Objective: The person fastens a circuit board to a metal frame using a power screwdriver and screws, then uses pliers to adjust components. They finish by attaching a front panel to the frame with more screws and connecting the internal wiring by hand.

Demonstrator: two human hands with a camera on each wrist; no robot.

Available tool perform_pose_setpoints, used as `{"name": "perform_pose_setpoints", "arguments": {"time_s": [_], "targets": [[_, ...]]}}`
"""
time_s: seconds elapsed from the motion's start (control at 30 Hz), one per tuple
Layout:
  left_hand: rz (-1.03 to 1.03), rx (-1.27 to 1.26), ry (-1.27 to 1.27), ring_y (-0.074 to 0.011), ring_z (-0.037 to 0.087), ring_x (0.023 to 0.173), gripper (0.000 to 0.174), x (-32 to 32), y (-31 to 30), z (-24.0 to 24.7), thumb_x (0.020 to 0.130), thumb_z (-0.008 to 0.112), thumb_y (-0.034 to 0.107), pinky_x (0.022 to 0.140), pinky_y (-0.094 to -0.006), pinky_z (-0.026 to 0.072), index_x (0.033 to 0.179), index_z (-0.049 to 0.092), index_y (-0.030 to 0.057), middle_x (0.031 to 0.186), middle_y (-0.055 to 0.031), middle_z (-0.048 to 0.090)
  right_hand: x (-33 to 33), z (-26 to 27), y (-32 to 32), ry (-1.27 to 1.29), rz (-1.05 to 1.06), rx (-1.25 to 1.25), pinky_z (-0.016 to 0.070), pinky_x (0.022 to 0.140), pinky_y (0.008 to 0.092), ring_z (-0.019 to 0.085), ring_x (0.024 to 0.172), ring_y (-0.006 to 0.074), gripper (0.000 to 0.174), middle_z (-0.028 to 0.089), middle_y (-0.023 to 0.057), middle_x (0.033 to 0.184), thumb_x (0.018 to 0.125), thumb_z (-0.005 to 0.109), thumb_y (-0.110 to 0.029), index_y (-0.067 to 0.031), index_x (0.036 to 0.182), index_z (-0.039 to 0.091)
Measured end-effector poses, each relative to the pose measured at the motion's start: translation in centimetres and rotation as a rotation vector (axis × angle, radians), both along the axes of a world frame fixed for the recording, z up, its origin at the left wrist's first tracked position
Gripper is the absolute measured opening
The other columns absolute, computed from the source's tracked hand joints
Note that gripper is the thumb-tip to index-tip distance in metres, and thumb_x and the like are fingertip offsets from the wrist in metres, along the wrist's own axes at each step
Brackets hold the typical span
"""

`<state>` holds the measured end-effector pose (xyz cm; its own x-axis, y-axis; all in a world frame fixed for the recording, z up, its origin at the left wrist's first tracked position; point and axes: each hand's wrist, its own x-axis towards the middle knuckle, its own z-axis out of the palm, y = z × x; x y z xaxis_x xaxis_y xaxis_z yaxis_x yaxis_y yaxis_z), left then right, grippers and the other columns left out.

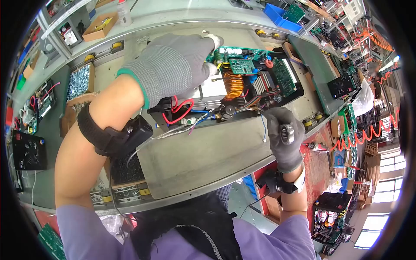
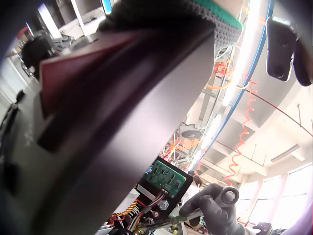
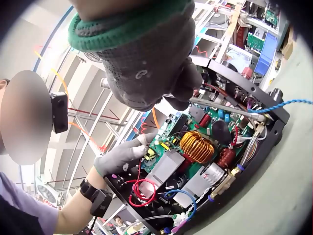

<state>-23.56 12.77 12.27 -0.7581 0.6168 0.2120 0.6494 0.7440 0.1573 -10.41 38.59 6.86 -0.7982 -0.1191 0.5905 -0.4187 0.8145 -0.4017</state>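
Observation:
An opened electronic unit in a black case (image 3: 281, 115) lies in front of me, with a green circuit board (image 1: 242, 66) and a copper-wound coil (image 1: 234, 84) inside. My gloved left hand (image 1: 173, 60) rests at its far left side. In the right wrist view, the fingers of that hand (image 3: 122, 155) lie extended over the board's edge. My gloved right hand (image 1: 286, 155) grips a wrench (image 1: 287, 133) beside the unit's near right corner. The ring end sticks out of the fist, and the shaft (image 2: 188, 217) runs toward the fittings at the case's edge.
Red wire loops (image 1: 184, 110) and a valve-like black fitting (image 1: 227, 112) line the near side. A thin blue wire (image 1: 264, 128) hangs over the metal plate (image 1: 208, 158). An open box of silvery parts (image 1: 81, 81) stands left. A power screwdriver (image 1: 318, 147) lies right.

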Motion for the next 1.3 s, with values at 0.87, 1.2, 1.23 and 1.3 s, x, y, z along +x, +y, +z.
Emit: {"name": "perform_pose_setpoints", "arguments": {"time_s": [0.87, 1.2, 1.23, 1.3], "targets": [[-0.003, -0.147, -0.05, -0.0379, 0.064, 0.089, 0.053, -0.3, 2.6, 0.4, 0.09, 0.061, 0.032, 0.075, -0.0463, 0.0499, 0.139, 0.045, 0.0181, 0.101, -0.017, 0.064, 6.0, -11.3, 3.5, 0.208, -0.032, -0.486, 0.0554, 0.066, 0.0304, 0.065, 0.082, 0.0228, 0.019, 0.063, 0.0233, 0.115, 0.094, 0.05, -0.001, -0.0051, 0.111, 0.055], [0.008, -0.073, -0.039, -0.0354, 0.06, 0.096, 0.052, -0.8, 4.1, 0.7, 0.089, 0.062, 0.035, 0.083, -0.0454, 0.0477, 0.137, 0.049, 0.0182, 0.105, -0.0153, 0.062, 14.3, -1.4, 6.0, 0.162, -0.298, -0.042, 0.0523, 0.063, 0.035, 0.063, 0.067, 0.0269, 0.008, 0.066, 0.018, 0.092, 0.091, 0.056, -0.007, -0.0029, 0.097, 0.059], [0.003, -0.075, -0.035, -0.0354, 0.06, 0.096, 0.052, -0.8, 4.0, 0.6, 0.089, 0.062, 0.035, 0.083, -0.0454, 0.0477, 0.137, 0.049, 0.0182, 0.105, -0.0153, 0.062, 15.1, -1.5, 7.2, 0.027, -0.475, 0.112, 0.0516, 0.064, 0.0382, 0.063, 0.07, 0.0308, 0.008, 0.065, 0.017, 0.091, 0.089, 0.058, -0.008, -0.0053, 0.097, 0.059], [-0.121, 0.138, 0.219, -0.0352, 0.059, 0.097, 0.054, -1.1, 3.4, -0.1, 0.087, 0.064, 0.038, 0.082, -0.0449, 0.0478, 0.134, 0.052, 0.0146, 0.106, -0.0135, 0.06, 16.7, -2.8, 10.8, -0.119, -0.658, 0.257, 0.0508, 0.065, 0.0413, 0.063, 0.073, 0.0348, 0.01, 0.063, 0.0161, 0.09, 0.087, 0.06, -0.009, -0.0077, 0.097, 0.059]]}}
